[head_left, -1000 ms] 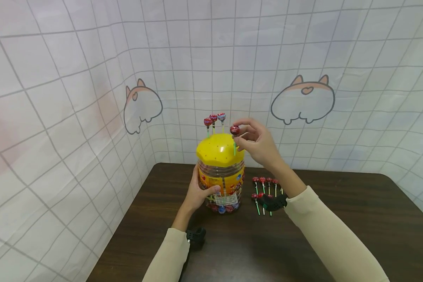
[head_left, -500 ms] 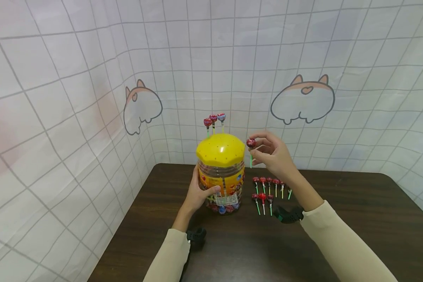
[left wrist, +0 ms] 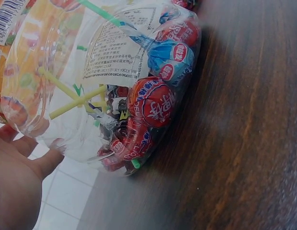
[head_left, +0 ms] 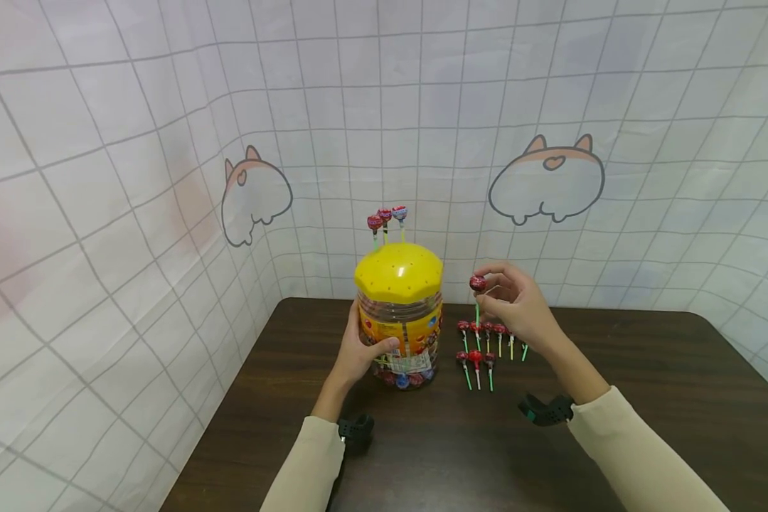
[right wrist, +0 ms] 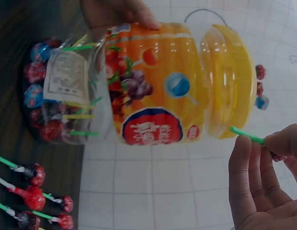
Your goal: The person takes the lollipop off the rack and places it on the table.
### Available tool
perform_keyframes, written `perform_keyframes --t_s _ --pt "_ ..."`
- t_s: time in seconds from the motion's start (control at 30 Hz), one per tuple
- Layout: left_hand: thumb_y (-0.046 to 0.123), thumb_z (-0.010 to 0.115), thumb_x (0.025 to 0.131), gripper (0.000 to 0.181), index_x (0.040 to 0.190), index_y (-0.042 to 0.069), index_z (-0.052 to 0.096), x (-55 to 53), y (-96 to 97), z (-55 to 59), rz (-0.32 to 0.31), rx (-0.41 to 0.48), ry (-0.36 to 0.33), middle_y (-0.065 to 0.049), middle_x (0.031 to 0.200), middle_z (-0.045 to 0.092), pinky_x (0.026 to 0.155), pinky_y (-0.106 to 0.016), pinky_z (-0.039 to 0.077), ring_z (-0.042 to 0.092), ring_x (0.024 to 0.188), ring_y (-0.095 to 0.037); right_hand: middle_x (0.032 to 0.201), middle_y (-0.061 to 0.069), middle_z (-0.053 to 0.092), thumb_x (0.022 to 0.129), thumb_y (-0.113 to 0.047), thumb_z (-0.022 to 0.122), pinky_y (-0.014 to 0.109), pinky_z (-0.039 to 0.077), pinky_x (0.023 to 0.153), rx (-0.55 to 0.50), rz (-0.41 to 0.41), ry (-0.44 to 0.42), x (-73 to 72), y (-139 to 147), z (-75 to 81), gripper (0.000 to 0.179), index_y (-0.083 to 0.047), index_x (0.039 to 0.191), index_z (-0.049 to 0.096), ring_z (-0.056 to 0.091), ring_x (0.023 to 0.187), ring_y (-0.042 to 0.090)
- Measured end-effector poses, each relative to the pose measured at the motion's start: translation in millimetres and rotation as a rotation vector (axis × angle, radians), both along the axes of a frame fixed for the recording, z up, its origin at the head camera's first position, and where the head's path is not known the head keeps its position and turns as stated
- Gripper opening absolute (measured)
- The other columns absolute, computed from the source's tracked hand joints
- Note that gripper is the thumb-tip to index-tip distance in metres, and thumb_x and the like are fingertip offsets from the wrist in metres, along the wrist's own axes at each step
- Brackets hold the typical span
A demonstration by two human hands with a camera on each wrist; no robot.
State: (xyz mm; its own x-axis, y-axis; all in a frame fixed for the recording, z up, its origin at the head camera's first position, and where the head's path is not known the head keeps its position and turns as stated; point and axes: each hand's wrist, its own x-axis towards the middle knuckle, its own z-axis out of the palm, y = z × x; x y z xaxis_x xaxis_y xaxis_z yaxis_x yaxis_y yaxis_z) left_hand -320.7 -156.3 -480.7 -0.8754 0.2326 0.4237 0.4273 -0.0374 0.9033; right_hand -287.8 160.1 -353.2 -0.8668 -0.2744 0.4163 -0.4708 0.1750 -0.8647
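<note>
A clear plastic candy jar [head_left: 402, 320] with an orange label and a scalloped yellow lid [head_left: 400, 273] stands upright on the table. Wrapped lollipops [left wrist: 151, 101] lie in its bottom. My left hand [head_left: 355, 353] grips the jar's left side, thumb across the front. Three lollipops [head_left: 385, 215] stand with their sticks in the back of the lid, heads up. Right of the jar, my right hand [head_left: 517, 306] pinches a dark red lollipop [head_left: 478, 283], its green stick [right wrist: 247, 135] pointing down. The held lollipop is apart from the lid.
On the dark wooden table [head_left: 614, 398], loose lollipops [head_left: 476, 359] lie in two rows right of the jar, below my right hand. A white grid-patterned cloth [head_left: 422, 156] hangs behind the table and along its left side.
My right hand has moved from above the lid's right edge to the right and down, carrying the lollipop with it. My left hand and the jar stay where they were.
</note>
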Motion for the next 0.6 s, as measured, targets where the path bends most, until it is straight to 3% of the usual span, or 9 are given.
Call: perform_keyframes --t_s 0.27,0.47,0.6 --pt "0.019 0.081 0.089 0.105 0.161 0.045 0.010 0.2 0.3 0.7 -0.005 0.006 -0.005 -0.002 0.153 0.044 0.110 -0.044 0.049 0.054 0.131 -0.023 0.102 0.016 0.062 0.097 -0.002 0.065 0.037 0.063 0.069 0.028 -0.010 -0.027 0.8 16 -22.0 0.037 -0.001 0.132 0.053 0.069 0.075 0.017" --pt "0.018 0.082 0.088 0.107 0.161 0.044 0.009 0.1 0.7 2.0 0.003 0.006 -0.022 -0.003 0.154 0.043 0.113 -0.047 0.046 0.053 0.132 -0.022 0.098 0.006 0.064 0.098 0.001 0.064 0.037 0.064 0.068 0.023 -0.016 -0.043 0.0 27 -40.0 0.034 0.001 0.130 0.052 0.070 0.078 0.022" --pt "0.016 0.082 0.088 0.108 0.162 0.040 0.008 1.0 0.6 3.9 -0.002 0.007 -0.028 -0.005 0.154 0.043 0.113 -0.047 0.046 0.052 0.132 -0.024 0.101 0.011 0.063 0.098 0.000 0.065 0.035 0.063 0.067 0.035 -0.030 -0.084 -0.3 34 -52.9 0.036 0.002 0.131 0.051 0.069 0.079 0.025"
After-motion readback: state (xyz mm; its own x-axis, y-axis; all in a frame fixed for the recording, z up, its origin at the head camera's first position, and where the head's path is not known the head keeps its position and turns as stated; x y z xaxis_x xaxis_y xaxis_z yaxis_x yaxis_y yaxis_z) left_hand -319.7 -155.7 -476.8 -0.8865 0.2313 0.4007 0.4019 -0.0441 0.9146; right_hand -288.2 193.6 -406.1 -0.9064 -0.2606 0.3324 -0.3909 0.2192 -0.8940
